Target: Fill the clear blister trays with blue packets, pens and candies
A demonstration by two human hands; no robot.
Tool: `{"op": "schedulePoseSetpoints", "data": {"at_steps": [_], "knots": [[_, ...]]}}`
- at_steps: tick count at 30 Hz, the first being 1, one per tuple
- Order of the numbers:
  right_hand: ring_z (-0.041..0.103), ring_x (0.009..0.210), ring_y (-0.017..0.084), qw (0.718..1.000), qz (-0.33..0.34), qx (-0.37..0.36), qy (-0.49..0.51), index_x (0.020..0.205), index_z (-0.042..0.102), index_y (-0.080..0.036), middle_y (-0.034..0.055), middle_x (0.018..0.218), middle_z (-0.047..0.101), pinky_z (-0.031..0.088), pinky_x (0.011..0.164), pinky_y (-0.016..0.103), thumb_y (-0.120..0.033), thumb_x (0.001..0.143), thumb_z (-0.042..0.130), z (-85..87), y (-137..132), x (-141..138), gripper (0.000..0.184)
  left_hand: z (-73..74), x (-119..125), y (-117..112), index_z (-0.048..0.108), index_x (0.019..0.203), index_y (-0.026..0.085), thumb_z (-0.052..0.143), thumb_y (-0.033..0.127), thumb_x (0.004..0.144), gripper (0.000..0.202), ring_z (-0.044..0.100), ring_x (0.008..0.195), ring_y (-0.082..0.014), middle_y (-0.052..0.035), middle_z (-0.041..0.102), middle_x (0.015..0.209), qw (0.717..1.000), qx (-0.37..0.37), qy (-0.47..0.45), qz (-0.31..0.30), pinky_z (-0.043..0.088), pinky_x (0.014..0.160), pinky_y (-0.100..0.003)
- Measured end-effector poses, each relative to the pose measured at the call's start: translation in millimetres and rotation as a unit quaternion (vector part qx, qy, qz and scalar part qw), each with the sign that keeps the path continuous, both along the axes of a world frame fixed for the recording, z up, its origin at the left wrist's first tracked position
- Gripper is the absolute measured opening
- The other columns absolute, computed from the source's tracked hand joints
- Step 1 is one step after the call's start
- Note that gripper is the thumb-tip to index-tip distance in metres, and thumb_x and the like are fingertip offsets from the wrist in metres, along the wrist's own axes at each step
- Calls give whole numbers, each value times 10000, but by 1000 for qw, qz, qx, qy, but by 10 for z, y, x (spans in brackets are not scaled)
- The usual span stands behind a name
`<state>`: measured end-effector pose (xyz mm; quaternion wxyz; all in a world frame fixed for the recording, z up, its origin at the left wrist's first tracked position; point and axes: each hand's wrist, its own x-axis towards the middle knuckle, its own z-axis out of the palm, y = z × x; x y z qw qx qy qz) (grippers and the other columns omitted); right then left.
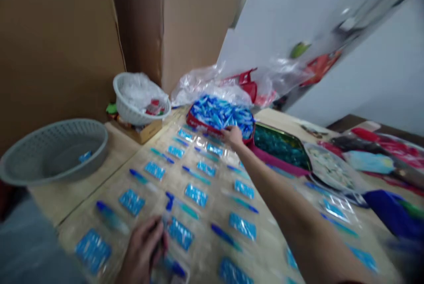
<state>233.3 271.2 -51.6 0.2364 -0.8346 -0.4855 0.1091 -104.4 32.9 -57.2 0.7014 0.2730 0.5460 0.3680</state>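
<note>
Several clear plastic bags, each with a blue packet (pixel 196 195) and a blue pen (pixel 195 175), lie in rows on the wooden table (pixel 66 198). My left hand (pixel 143 248) rests near the front edge, fingers curled on a bag with a blue pen (pixel 172 266). My right hand (pixel 233 136) reaches far across to the rim of a red tray (pixel 198 123) heaped with blue packets (pixel 221 114); its fingers are blurred.
A grey basket (pixel 54 150) stands at the left, a white basket (pixel 141 98) of plastic behind it. Large cardboard boxes (pixel 172 19) rise at the back. A green tray (pixel 278 146), a bowl (pixel 331 170) and red and blue items sit to the right.
</note>
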Motion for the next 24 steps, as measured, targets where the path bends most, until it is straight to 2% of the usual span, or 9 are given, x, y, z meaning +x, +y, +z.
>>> {"op": "schedulePoseSetpoints", "data": {"at_steps": [3,5,7,10,13,16,19,24], "knots": [[590,775,184,995,42,37,79,1012,659,-94,70,858,666,416,657,255,-327,841,529,-51,-642,-136,317,41,-195,11,683,836,153,779,498,600,429,487,553,-87,4,571,600,997,34,-7,64,380,478,-175],[558,693,162,973,87,101,189,902,677,-112,33,756,637,404,629,259,-375,783,597,-64,-1207,-304,300,82,-305,-11,691,853,136,768,473,620,417,448,503,-67,5,565,570,996,57,-1,72,303,428,-157],[537,657,154,948,121,115,273,821,683,-145,11,704,615,401,627,271,-414,740,638,-60,-1823,-514,284,125,-391,-65,694,864,125,754,460,641,407,408,463,-50,7,565,558,995,72,2,69,258,407,-154],[551,705,179,949,146,83,268,797,694,-181,17,723,626,417,684,304,-418,730,660,-56,-2660,-817,249,169,-481,-177,695,852,120,757,449,638,398,404,453,-40,12,564,556,995,72,0,75,282,421,-153],[566,737,206,956,156,54,241,784,692,-197,42,746,633,433,720,331,-433,760,634,-58,-3271,-1004,244,182,-534,-282,690,820,119,781,438,604,396,445,477,-48,7,582,581,993,71,-1,94,299,428,-149],[581,788,229,961,165,16,222,824,688,-204,74,810,644,443,748,350,-440,811,580,-73,-3695,-1060,260,176,-544,-369,680,796,123,789,420,595,374,440,465,-42,10,592,599,993,74,-3,95,299,425,-152],[588,828,245,966,168,-18,196,862,683,-209,87,864,649,440,775,368,-425,842,539,-116,-4004,-1054,261,166,-499,-442,683,827,123,768,414,630,362,431,452,-43,20,570,571,995,82,-4,59,298,427,-158],[582,846,248,974,180,-59,124,887,679,-212,84,888,644,394,849,418,-327,866,501,-238,-4281,-1082,214,174,-325,-550,681,835,111,737,406,661,347,444,469,-57,5,573,581,995,102,-3,-1,263,413,-163]]}}
